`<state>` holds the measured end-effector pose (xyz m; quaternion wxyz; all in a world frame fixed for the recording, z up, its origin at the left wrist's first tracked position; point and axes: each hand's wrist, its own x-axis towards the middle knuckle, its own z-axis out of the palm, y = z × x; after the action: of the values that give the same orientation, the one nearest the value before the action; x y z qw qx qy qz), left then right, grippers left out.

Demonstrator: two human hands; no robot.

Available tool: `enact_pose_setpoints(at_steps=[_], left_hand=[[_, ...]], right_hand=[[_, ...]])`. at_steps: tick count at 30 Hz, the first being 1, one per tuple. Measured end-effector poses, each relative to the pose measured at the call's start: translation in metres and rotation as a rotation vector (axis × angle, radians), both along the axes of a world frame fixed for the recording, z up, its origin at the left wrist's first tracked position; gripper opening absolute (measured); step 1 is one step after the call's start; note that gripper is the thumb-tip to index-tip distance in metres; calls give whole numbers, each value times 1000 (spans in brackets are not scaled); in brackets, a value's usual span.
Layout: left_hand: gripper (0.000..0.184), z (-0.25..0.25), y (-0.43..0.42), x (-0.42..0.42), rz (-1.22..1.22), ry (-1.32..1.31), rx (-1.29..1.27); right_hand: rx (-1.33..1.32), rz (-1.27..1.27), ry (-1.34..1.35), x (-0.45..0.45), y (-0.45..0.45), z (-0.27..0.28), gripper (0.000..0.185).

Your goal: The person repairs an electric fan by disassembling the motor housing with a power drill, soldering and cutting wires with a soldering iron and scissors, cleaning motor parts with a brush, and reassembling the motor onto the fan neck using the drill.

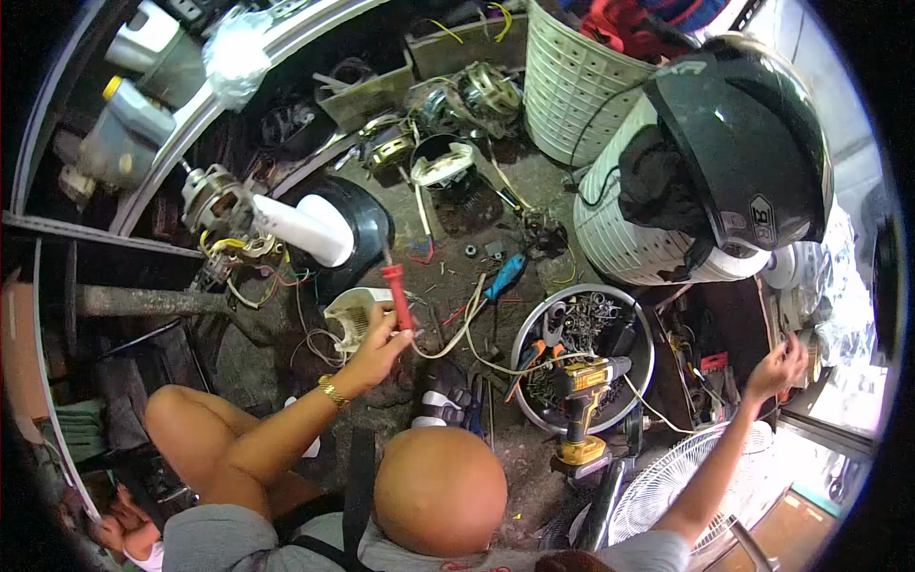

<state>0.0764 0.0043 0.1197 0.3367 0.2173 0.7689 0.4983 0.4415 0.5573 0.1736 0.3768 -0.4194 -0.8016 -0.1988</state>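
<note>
My left hand [379,345], with a gold watch [332,391] at the wrist, is closed round the red handle of a soldering iron [398,297], its metal tip pointing up and away. Just beyond that hand lies a whitish plastic housing [355,319]. A pale cord [469,329] runs from near the hand across the floor towards the bowl. Out to the far right, my right hand [774,372] reaches beside a cluttered shelf, fingers partly stretched and apart; I see nothing held in it. A standing fan base with a white neck [319,229] and a motor [217,202] lies ahead on the left.
A metal bowl [651,367] holds small hardware and pliers; a yellow cordless drill [581,410] stands at its edge. A blue-handled screwdriver [505,276] lies on the floor. White baskets [600,214], a black helmet [748,143], fan motors [486,100] and a fan grille [667,486] surround the workspace.
</note>
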Motion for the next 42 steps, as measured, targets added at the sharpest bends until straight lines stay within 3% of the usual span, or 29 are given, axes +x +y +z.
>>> enact_pose_setpoints(at_steps=[1, 3, 4, 5, 8, 9, 11, 14, 15, 17, 19, 20, 21, 24, 26, 29, 30, 33, 37, 42], left_hand=[[23, 3, 2, 3, 6, 4, 12], [23, 9, 7, 11, -3, -33, 29], [25, -2, 5, 13, -30, 14, 62], [25, -8, 4, 18, -41, 5, 69], [30, -17, 8, 23, -138, 277, 105], [30, -14, 10, 25, -145, 276, 118], [32, -7, 13, 28, -156, 325, 37], [37, -18, 14, 28, -161, 440, 81], [38, -20, 14, 27, -173, 454, 92], [42, -5, 14, 20, -230, 458, 103], [45, -10, 12, 10, -232, 452, 90], [44, -15, 13, 3, -258, 436, 27], [44, -21, 15, -5, -287, 421, -31], [49, -36, 32, -27, -329, 292, -128], [58, -51, 43, -44, -396, 210, -216], [62, -54, 58, -76, -498, 84, -235], [63, -44, 60, -86, -488, -68, -236], [59, -40, 59, -104, -485, -11, -290], [50, -26, 59, -119, -501, -58, -364], [44, -32, 65, -130, -526, 102, -385]], right_hand=[[-127, 210, 198, -23, -45, 1, 22], [-573, 341, 427, -91, -168, 19, 17], [-715, 502, 386, -110, -205, 0, 17], [-1043, 495, 230, -143, -257, 15, 24], [-1437, 772, 77, -223, -362, -15, 36], [-1368, 905, 99, -239, -385, -48, 36], [-1321, 891, 109, -265, -415, -77, 33], [-1508, 702, 75, -279, -427, -59, 31], [-1440, 717, 187, -279, -428, -61, 29], [-1257, 734, 317, -284, -412, -38, 24], [-1627, 511, 464, -291, -376, 5, 19], [-1371, 533, 342, -294, -353, 24, 15], [-1228, 578, 461, -303, -346, 65, 18], [-1145, 650, 474, -322, -302, 112, 23], [-903, 764, 334, -342, -281, 106, 28], [-1046, 721, 300, -381, -258, 51, 22], [-1065, 711, 283, -393, -249, 22, 23], [-964, 640, 180, -421, -245, -32, 26], [-886, 629, 90, -458, -241, -50, 27], [-836, 569, 61, -508, -238, -48, 28]])
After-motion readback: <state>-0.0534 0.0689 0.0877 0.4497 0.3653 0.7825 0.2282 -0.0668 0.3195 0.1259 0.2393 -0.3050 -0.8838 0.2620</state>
